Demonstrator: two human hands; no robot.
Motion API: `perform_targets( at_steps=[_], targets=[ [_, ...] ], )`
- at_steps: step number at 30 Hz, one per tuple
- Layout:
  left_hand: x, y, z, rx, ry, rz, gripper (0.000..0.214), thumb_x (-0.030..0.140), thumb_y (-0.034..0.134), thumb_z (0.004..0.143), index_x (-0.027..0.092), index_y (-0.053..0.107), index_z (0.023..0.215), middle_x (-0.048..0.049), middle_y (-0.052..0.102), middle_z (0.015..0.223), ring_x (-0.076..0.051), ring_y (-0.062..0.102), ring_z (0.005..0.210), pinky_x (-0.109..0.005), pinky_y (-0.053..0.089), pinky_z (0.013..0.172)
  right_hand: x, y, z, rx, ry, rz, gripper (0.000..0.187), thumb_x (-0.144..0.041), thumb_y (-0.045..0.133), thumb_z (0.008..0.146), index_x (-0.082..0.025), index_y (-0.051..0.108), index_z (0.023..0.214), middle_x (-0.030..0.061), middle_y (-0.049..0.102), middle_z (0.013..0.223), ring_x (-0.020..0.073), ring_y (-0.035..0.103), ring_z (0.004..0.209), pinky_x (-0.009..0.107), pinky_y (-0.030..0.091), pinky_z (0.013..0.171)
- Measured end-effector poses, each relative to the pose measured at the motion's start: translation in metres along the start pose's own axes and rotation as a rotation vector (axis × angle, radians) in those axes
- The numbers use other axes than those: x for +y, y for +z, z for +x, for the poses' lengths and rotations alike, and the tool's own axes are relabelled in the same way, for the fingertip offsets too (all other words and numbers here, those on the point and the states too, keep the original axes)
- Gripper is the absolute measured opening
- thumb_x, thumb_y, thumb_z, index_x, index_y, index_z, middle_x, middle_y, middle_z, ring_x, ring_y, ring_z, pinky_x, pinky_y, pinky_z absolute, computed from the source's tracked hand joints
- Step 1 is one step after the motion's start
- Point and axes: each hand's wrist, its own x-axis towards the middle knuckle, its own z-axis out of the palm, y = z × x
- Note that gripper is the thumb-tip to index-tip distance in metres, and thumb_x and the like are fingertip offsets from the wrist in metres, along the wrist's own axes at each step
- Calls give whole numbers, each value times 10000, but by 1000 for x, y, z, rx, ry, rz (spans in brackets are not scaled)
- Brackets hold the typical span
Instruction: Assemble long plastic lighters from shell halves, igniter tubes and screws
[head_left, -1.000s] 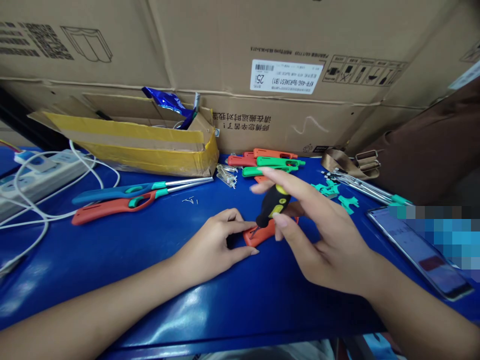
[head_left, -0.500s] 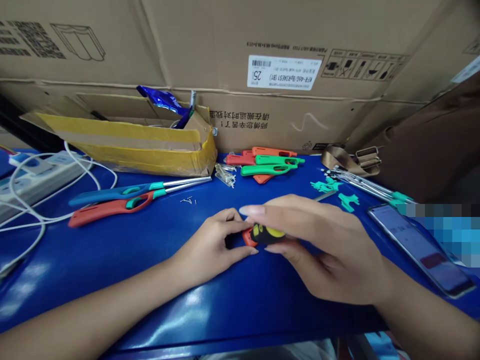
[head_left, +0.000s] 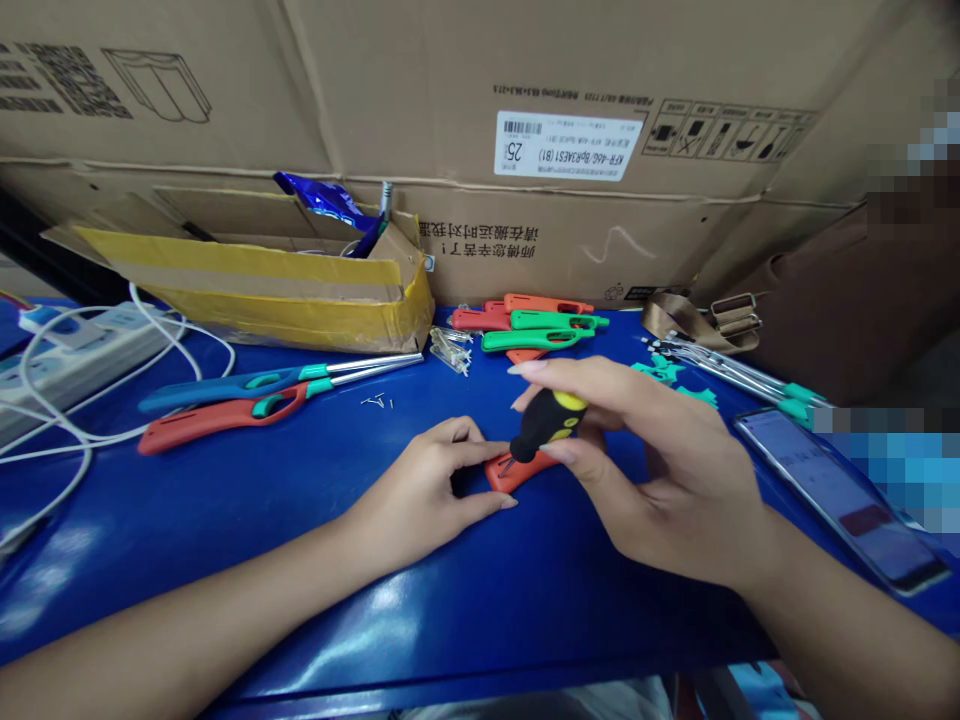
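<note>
My left hand (head_left: 427, 490) lies on the blue table, thumb and fingers gripping the end of a red lighter (head_left: 513, 474). In my right hand (head_left: 660, 470) is a short black-and-yellow screwdriver (head_left: 551, 420), tilted, its thin tip down at the lighter's end. The rest of that lighter is hidden under my right hand. A few small screws (head_left: 377, 401) lie beyond my left hand. Further back is a pile of green and orange lighter handles (head_left: 551, 320). At the left rest a blue lighter (head_left: 225, 388) and a red lighter (head_left: 225, 418) with metal tubes.
A yellow-taped cardboard box (head_left: 247, 300) stands at the back left, beside a white power strip (head_left: 82, 345) with loose cables. On the right are teal plastic parts (head_left: 660, 371), metal tubes (head_left: 720, 365), a strap (head_left: 667, 315) and a phone (head_left: 840, 500). A big carton (head_left: 375, 90) walls the back.
My right hand has shifted up and tipped the screwdriver more upright, so its shaft and more of the red lighter now show. My left hand has stayed still.
</note>
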Motion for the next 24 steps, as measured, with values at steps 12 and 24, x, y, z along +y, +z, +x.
perform_targets(
  at_steps=[12,24],
  targets=[
    [1,0,0,1,12,-17,228,293,781,863,213,768,1076,-60,665,1003,-218,644,929,-382,531,866,-2,-3,0,-97,-46,-23,484,-94,556,950,-241,548,1411,49,677,1291,185,637,1178,293,579,922],
    [2,0,1,8,-6,11,261,294,792,849,209,765,1095,-54,656,991,-214,638,907,-373,530,823,0,3,0,-50,39,62,491,-172,537,991,-259,490,1472,81,639,1362,209,660,1123,351,604,880]
  ],
)
